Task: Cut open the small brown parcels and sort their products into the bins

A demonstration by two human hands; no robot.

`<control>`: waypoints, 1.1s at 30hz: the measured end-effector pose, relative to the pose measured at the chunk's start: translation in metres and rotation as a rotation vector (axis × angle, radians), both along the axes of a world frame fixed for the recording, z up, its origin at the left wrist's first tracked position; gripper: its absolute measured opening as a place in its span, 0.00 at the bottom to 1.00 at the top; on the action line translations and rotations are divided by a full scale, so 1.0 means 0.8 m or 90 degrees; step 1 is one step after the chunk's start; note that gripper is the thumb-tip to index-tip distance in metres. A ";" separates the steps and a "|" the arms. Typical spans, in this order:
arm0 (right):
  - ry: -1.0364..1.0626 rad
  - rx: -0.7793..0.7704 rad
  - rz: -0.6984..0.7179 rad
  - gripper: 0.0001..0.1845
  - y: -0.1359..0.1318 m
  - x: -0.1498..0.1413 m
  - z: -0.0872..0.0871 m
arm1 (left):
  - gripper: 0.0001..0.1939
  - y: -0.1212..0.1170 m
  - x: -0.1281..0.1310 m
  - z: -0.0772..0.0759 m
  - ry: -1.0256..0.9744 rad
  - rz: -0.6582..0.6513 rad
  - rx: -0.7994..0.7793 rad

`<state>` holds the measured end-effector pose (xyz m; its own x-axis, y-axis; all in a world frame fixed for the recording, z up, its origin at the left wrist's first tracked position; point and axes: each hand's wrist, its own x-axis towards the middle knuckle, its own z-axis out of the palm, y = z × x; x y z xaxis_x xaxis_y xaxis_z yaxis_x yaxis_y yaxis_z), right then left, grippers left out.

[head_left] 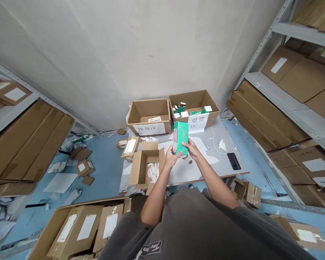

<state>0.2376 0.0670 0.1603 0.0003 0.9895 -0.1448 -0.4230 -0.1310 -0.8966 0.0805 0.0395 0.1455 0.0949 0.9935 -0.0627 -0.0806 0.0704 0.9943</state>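
Note:
A green box (182,134) with a pink picture on its side stands upright between my two hands, above the table. My left hand (172,157) grips its lower left edge. At the lower right edge, my right hand (192,148) is closed on the same box. To the left of my hands sits an open cardboard box (137,168) with white pieces inside. Behind the green box is a larger carton (212,115) holding several green and white boxes, with a paper sign on its front.
Another open carton (148,108) with a sign stands at the back left of the grey table (230,141). A black phone (234,161) lies near the right edge. Shelves of cartons (289,90) flank both sides. A big carton of boxes (56,213) stands lower left.

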 end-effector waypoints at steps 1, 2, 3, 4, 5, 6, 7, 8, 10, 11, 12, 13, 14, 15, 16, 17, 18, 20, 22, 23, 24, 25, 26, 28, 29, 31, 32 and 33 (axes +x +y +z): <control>0.001 -0.007 0.013 0.32 0.000 0.001 0.000 | 0.38 0.001 -0.002 -0.003 -0.047 -0.022 -0.010; -0.003 -0.012 0.015 0.31 0.001 0.002 0.000 | 0.42 0.002 -0.004 -0.006 -0.079 -0.034 -0.020; -0.011 -0.017 0.007 0.31 0.001 0.001 -0.001 | 0.45 0.002 -0.005 -0.009 -0.099 -0.042 -0.030; -0.020 -0.023 -0.006 0.32 0.002 0.000 -0.003 | 0.48 0.002 -0.007 -0.012 -0.110 -0.048 -0.038; -0.027 -0.031 -0.020 0.32 0.003 -0.002 -0.004 | 0.51 0.002 -0.008 -0.013 -0.112 -0.052 -0.044; -0.034 -0.041 -0.035 0.33 0.004 -0.004 -0.005 | 0.52 0.001 -0.008 -0.014 -0.101 -0.048 -0.045; -0.039 -0.054 -0.051 0.34 0.005 -0.006 -0.007 | 0.52 0.001 -0.009 -0.014 -0.074 -0.034 -0.040; -0.045 -0.067 -0.069 0.35 0.006 -0.009 -0.008 | 0.50 -0.001 -0.009 -0.012 -0.032 -0.010 -0.028; -0.062 -0.090 -0.111 0.37 0.010 -0.016 -0.012 | 0.48 -0.004 -0.006 -0.007 0.089 0.045 0.017; -0.075 -0.097 -0.132 0.38 0.012 -0.019 -0.014 | 0.48 -0.006 -0.002 -0.004 0.155 0.065 0.046; -0.090 -0.101 -0.153 0.39 0.014 -0.023 -0.016 | 0.49 -0.008 0.002 -0.001 0.217 0.078 0.073; -0.107 -0.105 -0.173 0.39 0.016 -0.027 -0.018 | 0.50 -0.009 0.006 0.003 0.268 0.087 0.093; -0.125 -0.106 -0.188 0.40 0.017 -0.031 -0.019 | 0.51 -0.010 0.011 0.005 0.308 0.097 0.106; -0.139 -0.104 -0.197 0.41 0.019 -0.034 -0.020 | 0.51 -0.009 0.014 0.008 0.336 0.108 0.110; -0.149 -0.100 -0.199 0.41 0.019 -0.035 -0.020 | 0.50 -0.008 0.016 0.009 0.352 0.122 0.107; -0.152 -0.094 -0.194 0.42 0.019 -0.036 -0.019 | 0.48 -0.006 0.016 0.010 0.356 0.136 0.102; -0.148 -0.085 -0.182 0.43 0.018 -0.036 -0.017 | 0.47 -0.003 0.014 0.010 0.346 0.145 0.095; -0.123 -0.062 -0.149 0.43 0.013 -0.031 -0.010 | 0.44 0.004 0.004 0.009 0.285 0.137 0.080; -0.089 -0.037 -0.107 0.42 0.008 -0.025 0.000 | 0.42 0.010 -0.008 0.007 0.171 0.090 0.055; -0.071 -0.025 -0.080 0.40 0.006 -0.022 0.004 | 0.41 0.013 -0.013 0.006 0.104 0.058 0.039; -0.053 -0.016 -0.053 0.38 0.004 -0.019 0.008 | 0.41 0.015 -0.017 0.005 0.042 0.025 0.019; -0.039 -0.011 -0.029 0.37 0.002 -0.017 0.011 | 0.42 0.016 -0.019 0.003 -0.011 -0.002 -0.002; -0.030 -0.011 -0.012 0.36 0.001 -0.016 0.013 | 0.42 0.017 -0.020 0.002 -0.051 -0.024 -0.024; -0.027 -0.022 -0.009 0.35 0.002 -0.015 0.013 | 0.44 0.017 -0.018 -0.001 -0.102 -0.052 -0.059; -0.032 -0.030 -0.017 0.35 0.003 -0.014 0.012 | 0.45 0.016 -0.017 -0.002 -0.118 -0.063 -0.070; -0.042 -0.044 -0.030 0.36 0.005 -0.013 0.007 | 0.48 0.016 -0.016 -0.003 -0.138 -0.084 -0.084; -0.044 -0.050 -0.032 0.36 0.006 -0.013 0.004 | 0.49 0.016 -0.016 -0.003 -0.138 -0.093 -0.089; -0.045 -0.057 -0.034 0.37 0.007 -0.012 0.002 | 0.50 0.016 -0.017 -0.003 -0.130 -0.096 -0.089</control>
<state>0.2279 0.0729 0.1615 0.0653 0.9709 -0.2304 -0.3680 -0.1911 -0.9099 0.0669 0.0526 0.1428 0.2661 0.9502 -0.1625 -0.2558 0.2321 0.9385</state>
